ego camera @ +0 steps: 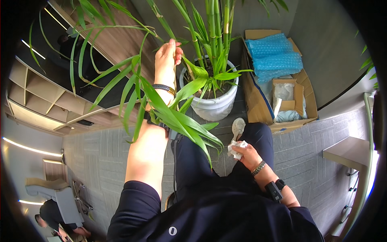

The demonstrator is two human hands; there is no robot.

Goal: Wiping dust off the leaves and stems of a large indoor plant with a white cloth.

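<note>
My left hand (pixel 168 56) reaches forward, its fingers closed around a thin stem (pixel 175 71) of a potted bamboo-like palm. Long green leaves (pixel 181 121) arch down over my left forearm and hide part of it. The plant's thick ringed canes (pixel 212 30) rise from soil in a white pot (pixel 213 109), just right of that hand. Low down before my lap, my right hand (pixel 249 157) grips a crumpled white tissue (pixel 237 149) between thumb and fingers.
Right of the pot stands an open cardboard box (pixel 257 99) with blue bubble wrap (pixel 273 57) inside. A wooden cabinet with shelves (pixel 45 99) runs along the left. At lower left another person (pixel 54 214) sits on a grey chair (pixel 66 202). A table (pixel 347 152) juts in from the right.
</note>
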